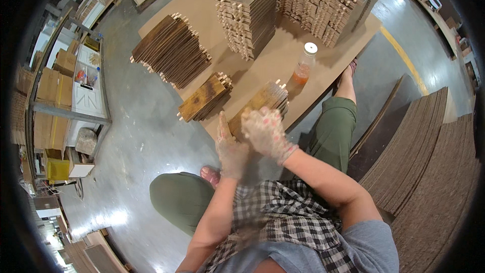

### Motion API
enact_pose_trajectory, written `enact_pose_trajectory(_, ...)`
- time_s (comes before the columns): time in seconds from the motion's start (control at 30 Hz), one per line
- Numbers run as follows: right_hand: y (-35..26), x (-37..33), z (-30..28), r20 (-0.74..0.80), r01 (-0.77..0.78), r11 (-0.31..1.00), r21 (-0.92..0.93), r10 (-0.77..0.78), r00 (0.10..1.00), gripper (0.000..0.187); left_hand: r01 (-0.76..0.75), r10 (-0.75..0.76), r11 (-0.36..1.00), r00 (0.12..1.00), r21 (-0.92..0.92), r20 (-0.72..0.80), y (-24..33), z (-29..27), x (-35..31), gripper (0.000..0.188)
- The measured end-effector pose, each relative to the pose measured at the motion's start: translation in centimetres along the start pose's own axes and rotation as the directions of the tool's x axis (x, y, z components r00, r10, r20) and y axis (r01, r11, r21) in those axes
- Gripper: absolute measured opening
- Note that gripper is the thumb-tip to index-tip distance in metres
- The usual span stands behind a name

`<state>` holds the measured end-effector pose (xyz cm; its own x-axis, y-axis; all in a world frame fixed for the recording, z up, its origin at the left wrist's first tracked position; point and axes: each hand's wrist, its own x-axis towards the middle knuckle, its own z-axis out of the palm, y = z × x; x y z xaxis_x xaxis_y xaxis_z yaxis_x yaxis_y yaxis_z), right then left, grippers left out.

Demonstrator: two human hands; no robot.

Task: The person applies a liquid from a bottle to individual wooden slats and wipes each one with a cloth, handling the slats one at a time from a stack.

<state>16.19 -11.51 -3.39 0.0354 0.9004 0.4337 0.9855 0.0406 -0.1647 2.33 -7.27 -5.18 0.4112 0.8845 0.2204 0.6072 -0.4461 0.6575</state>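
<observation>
A short stack of brown-stained wooden boards point(260, 102), with pale dowels sticking out of the far end, lies at the near edge of a brown board surface. My right hand point(265, 132), in a pale glove with red dots, is closed over the near end of this stack; what its fingers hold is hidden. Beside the stack's near left corner, my gloved left hand point(231, 150) has its fingers stretched out, with nothing visible in them. Just left stands another small doweled board stack point(206, 98). A clear jar with a white lid and orange contents point(302, 68) stands to the right.
A wide row of dark doweled boards point(172, 50) lies at the left of the brown surface point(199, 7). Tall doweled stacks point(250, 15) stand farther back. Brown sheets point(419, 156) are piled at my right. A shelf with cardboard boxes point(53, 88) is at the left.
</observation>
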Motion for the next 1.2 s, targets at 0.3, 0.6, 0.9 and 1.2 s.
enact_pose_trajectory(0.3,0.3,0.3,-0.8,0.198,0.003,0.930,-0.367,0.075,0.977,0.025,0.028,-0.028,0.998,1.000,-0.049,-0.008,-0.1,-0.2,0.0,0.112)
enact_pose_trajectory(0.6,1.9,0.3,0.0,0.238,0.021,0.888,-0.459,0.100,0.966,0.015,-0.019,0.020,1.000,0.997,0.010,-0.068,-0.1,0.3,-0.1,0.108)
enact_pose_trajectory(0.9,10.9,4.3,-0.6,0.102,-0.276,0.960,-0.048,0.279,0.955,0.023,-0.039,0.040,0.999,0.998,0.036,-0.049,0.5,0.0,0.0,0.114)
enact_pose_trajectory(1.2,4.6,4.1,0.6,0.061,-0.010,0.997,-0.077,0.014,0.998,0.017,-0.072,0.074,0.997,0.996,0.037,-0.056,-0.2,-0.4,-0.1,0.116)
